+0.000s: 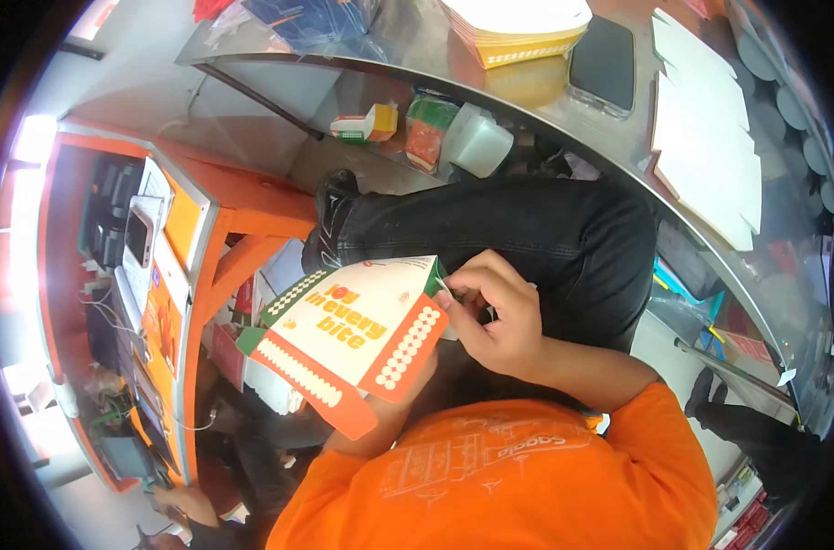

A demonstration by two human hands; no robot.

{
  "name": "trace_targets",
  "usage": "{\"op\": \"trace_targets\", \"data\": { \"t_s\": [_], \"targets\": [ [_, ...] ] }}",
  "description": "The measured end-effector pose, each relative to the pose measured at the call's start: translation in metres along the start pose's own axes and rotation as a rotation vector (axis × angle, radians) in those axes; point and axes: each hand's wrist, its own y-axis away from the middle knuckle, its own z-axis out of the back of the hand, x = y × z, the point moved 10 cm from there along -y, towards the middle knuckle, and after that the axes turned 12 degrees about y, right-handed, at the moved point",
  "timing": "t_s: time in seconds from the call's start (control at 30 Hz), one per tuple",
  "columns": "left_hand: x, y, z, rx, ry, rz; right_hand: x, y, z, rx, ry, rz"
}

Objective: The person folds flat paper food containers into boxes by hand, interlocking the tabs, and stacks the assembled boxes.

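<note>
A partly folded cardboard box (357, 312) printed "joy in every bite", with orange and green flaps, lies above my lap. My right hand (495, 316) pinches its upper right corner, at the green flap, with thumb and fingers. The box covers most of my left hand (420, 380); only a part beside the lower orange flap shows, and its fingers are hidden beneath the card. The box's lower left flaps stick out unfolded.
On the metal table stand a stack of yellow-edged cartons (518, 32), a dark phone (603, 64) and white card sheets (706, 137). Below are small cartons (366, 124) and a white container (477, 142). An orange counter (174, 275) is left; another person's hand (186, 502) is lower left.
</note>
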Motion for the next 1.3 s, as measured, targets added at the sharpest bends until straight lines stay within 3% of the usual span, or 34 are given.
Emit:
{"op": "trace_targets", "data": {
  "t_s": [0.13,0.27,0.3,0.33,0.5,0.8,1.03,1.3],
  "targets": [
    [-0.001,-0.003,-0.009,0.019,-0.013,-0.033,-0.007,0.0,0.0,0.008,-0.02,0.012],
    [0.022,-0.001,-0.016,0.161,-0.064,0.071,-0.014,-0.002,-0.003,0.021,-0.023,0.011],
    [0.068,0.02,0.003,0.03,0.194,0.367,-0.015,-0.005,-0.004,0.026,-0.025,0.014],
    [0.084,0.023,0.008,-0.053,0.326,0.511,-0.015,-0.007,-0.006,0.042,-0.021,0.014],
    [0.081,0.012,0.011,-0.053,0.516,0.531,-0.021,-0.01,-0.017,0.111,-0.011,-0.012],
    [0.059,0.028,0.041,-0.059,0.579,0.589,-0.015,-0.022,-0.039,0.264,0.175,0.229],
    [0.054,0.031,0.063,-0.088,0.6,0.61,-0.024,-0.024,-0.057,0.42,0.087,0.174],
    [0.06,0.029,0.048,-0.093,0.607,0.569,-0.008,-0.016,-0.054,0.386,0.039,0.146]
  ]
}}
